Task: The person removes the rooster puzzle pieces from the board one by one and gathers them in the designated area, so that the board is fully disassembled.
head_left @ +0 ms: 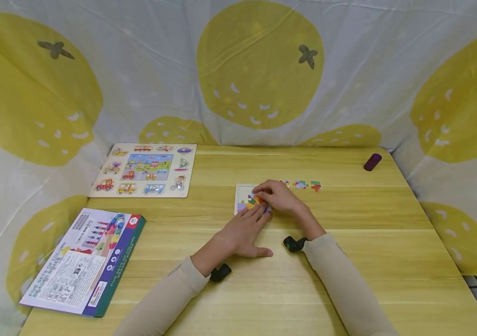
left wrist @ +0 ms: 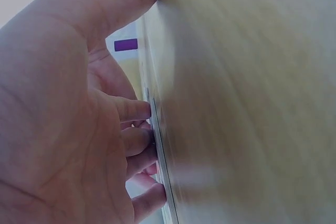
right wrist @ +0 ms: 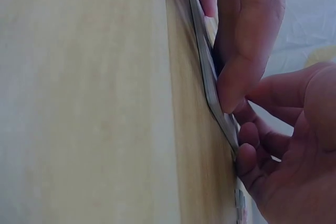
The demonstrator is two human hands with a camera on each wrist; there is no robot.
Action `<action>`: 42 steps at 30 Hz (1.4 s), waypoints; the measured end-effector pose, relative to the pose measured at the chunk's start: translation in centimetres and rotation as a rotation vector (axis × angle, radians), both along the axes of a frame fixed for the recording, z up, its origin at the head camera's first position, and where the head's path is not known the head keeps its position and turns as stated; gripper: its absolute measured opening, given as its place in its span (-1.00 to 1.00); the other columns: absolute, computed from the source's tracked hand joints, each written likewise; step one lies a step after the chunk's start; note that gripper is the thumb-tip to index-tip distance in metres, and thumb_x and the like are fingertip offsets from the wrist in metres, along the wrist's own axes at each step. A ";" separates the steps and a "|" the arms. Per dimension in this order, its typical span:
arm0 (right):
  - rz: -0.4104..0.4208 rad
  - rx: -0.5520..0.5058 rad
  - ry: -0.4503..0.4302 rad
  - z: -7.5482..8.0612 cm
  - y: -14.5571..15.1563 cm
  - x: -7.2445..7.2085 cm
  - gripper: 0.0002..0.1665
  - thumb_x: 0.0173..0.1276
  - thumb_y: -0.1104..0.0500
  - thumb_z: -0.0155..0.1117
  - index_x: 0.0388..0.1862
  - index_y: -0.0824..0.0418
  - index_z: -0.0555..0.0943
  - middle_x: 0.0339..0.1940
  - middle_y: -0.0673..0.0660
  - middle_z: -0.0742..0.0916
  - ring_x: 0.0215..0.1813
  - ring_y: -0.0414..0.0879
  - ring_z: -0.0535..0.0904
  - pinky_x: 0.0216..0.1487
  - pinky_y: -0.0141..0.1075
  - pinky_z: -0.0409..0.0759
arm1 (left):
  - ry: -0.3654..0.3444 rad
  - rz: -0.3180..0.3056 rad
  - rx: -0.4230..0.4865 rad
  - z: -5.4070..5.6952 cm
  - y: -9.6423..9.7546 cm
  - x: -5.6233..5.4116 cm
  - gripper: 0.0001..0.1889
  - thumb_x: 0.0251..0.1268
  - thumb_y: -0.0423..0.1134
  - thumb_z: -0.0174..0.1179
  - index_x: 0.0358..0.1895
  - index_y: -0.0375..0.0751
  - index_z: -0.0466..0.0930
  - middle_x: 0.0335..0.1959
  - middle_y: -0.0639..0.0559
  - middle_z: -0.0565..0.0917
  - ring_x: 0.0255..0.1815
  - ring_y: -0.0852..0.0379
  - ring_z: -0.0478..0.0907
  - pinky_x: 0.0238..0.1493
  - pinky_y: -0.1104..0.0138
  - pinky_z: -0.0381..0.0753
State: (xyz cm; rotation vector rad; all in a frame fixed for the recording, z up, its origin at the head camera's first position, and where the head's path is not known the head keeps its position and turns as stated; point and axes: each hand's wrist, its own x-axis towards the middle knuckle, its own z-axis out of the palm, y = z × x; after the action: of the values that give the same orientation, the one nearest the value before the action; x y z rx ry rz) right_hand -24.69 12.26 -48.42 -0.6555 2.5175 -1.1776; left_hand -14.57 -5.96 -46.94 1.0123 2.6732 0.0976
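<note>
A small jigsaw board (head_left: 243, 190) with a white border lies flat on the table, part of its picture filled with colourful pieces. My left hand (head_left: 242, 233) rests its outstretched fingers on the board's near right side, thumb spread out onto the table. From the right, my right hand (head_left: 279, 197) reaches over the board with curled fingers. Its fingertips pinch an orange jigsaw piece (head_left: 258, 199) at the picture's upper right, partly hidden by the fingers. In the right wrist view, the fingers of both hands meet along the board's edge (right wrist: 207, 80).
Several loose jigsaw pieces (head_left: 300, 185) lie in a row behind my right hand. A purple cylinder (head_left: 373, 162) stands at the back right. On the left are a vehicle puzzle board (head_left: 191, 170) and a bead toy box (head_left: 83, 261). A printed curtain (head_left: 259, 65) borders the table.
</note>
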 end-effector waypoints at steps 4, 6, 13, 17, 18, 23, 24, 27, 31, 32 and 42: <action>0.000 0.007 -0.007 0.0 -0.1 0.1 -0.65 0.60 0.19 0.14 0.24 0.18 0.71 0.11 0.14 0.76 0.04 -0.02 0.65 0.17 -0.08 0.59 | -0.004 0.005 -0.002 -0.1 0.0 0.1 0.14 0.28 0.57 0.01 0.71 -0.10 -0.14 0.75 -0.02 -0.20 0.75 0.05 -0.23 0.70 0.00 -0.03; -0.002 0.009 -0.010 -0.1 -0.2 0.1 -0.64 0.60 0.19 0.13 0.26 0.18 0.69 0.10 0.14 0.76 0.03 -0.02 0.65 0.16 -0.08 0.59 | -0.007 0.009 0.000 -0.2 0.0 0.1 0.14 0.28 0.56 0.01 0.71 -0.10 -0.14 0.74 -0.02 -0.20 0.75 0.05 -0.23 0.70 0.00 -0.04; -0.003 0.015 -0.011 -0.1 -0.2 0.3 -0.65 0.61 0.21 0.11 0.23 0.18 0.71 0.12 0.14 0.75 0.07 -0.02 0.65 0.18 -0.07 0.60 | -0.006 0.012 -0.010 -0.3 0.1 0.3 0.14 0.28 0.57 0.00 0.71 -0.08 -0.15 0.74 -0.01 -0.22 0.75 0.05 -0.23 0.70 -0.01 -0.05; -0.004 0.002 -0.009 0.1 -0.2 0.4 -0.66 0.61 0.23 0.10 0.20 0.20 0.72 0.15 0.17 0.75 0.10 0.03 0.65 0.19 -0.04 0.59 | -0.003 0.014 -0.007 -0.3 0.2 0.3 0.14 0.28 0.57 0.01 0.71 -0.09 -0.14 0.74 -0.02 -0.21 0.75 0.04 -0.22 0.70 -0.02 -0.04; -0.005 0.001 -0.008 0.1 -0.2 0.4 -0.66 0.61 0.23 0.09 0.19 0.20 0.72 0.15 0.17 0.75 0.10 0.03 0.65 0.19 -0.04 0.59 | -0.002 0.014 -0.005 -0.3 0.2 0.3 0.14 0.28 0.56 0.01 0.71 -0.09 -0.14 0.74 -0.02 -0.21 0.75 0.04 -0.22 0.70 -0.02 -0.04; -0.012 -0.003 -0.018 0.0 -0.2 0.2 -0.66 0.61 0.22 0.10 0.18 0.19 0.73 0.16 0.16 0.75 0.11 0.03 0.65 0.20 -0.06 0.59 | 0.002 0.013 -0.004 -0.1 0.3 0.2 0.14 0.28 0.55 0.03 0.71 -0.10 -0.12 0.74 -0.03 -0.19 0.75 0.04 -0.20 0.69 -0.02 -0.01; -0.012 -0.003 -0.020 0.0 -0.2 0.2 -0.66 0.61 0.22 0.10 0.18 0.18 0.73 0.16 0.15 0.75 0.11 0.02 0.65 0.19 -0.07 0.59 | 0.001 0.013 -0.006 0.0 0.3 0.2 0.14 0.28 0.55 0.03 0.71 -0.10 -0.12 0.74 -0.03 -0.19 0.75 0.04 -0.20 0.69 -0.02 -0.01; -0.010 -0.007 -0.018 0.0 -0.1 0.1 -0.67 0.60 0.22 0.11 0.18 0.17 0.73 0.12 0.14 0.76 0.04 -0.02 0.65 0.13 -0.11 0.60 | 0.001 0.011 -0.009 0.1 0.3 0.1 0.14 0.28 0.55 0.04 0.71 -0.10 -0.11 0.74 -0.03 -0.19 0.75 0.04 -0.19 0.69 -0.02 0.00; -0.017 -0.014 -0.013 0.1 -0.1 0.0 -0.68 0.59 0.23 0.13 0.17 0.15 0.74 0.01 0.12 0.78 -0.10 -0.07 0.63 0.01 -0.18 0.59 | 0.004 0.008 -0.004 0.2 0.4 0.1 0.14 0.28 0.55 0.05 0.70 -0.11 -0.10 0.74 -0.04 -0.17 0.75 0.03 -0.18 0.68 -0.03 0.02; -0.020 -0.017 -0.013 0.1 -0.1 0.0 -0.68 0.59 0.23 0.14 0.17 0.14 0.74 -0.01 0.12 0.78 -0.13 -0.07 0.63 0.00 -0.19 0.59 | 0.003 0.008 -0.006 0.1 0.4 0.0 0.14 0.28 0.55 0.05 0.70 -0.11 -0.10 0.75 -0.04 -0.17 0.75 0.03 -0.18 0.68 -0.03 0.02; -0.035 -0.079 -0.040 -0.1 -0.3 -0.1 -0.75 0.56 0.21 0.22 0.12 0.15 0.72 -0.12 0.11 0.77 -0.18 -0.08 0.64 -0.08 -0.27 0.62 | 0.012 0.015 -0.009 0.0 0.3 0.0 0.15 0.26 0.56 0.06 0.71 -0.11 -0.11 0.74 -0.05 -0.16 0.75 0.02 -0.18 0.68 -0.05 0.01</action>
State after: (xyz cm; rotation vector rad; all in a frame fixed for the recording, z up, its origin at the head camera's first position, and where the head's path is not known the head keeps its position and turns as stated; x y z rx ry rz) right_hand -24.81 11.96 -48.47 -0.6037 2.4698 -1.2954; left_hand -14.59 -5.65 -46.91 0.9934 2.6897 0.0836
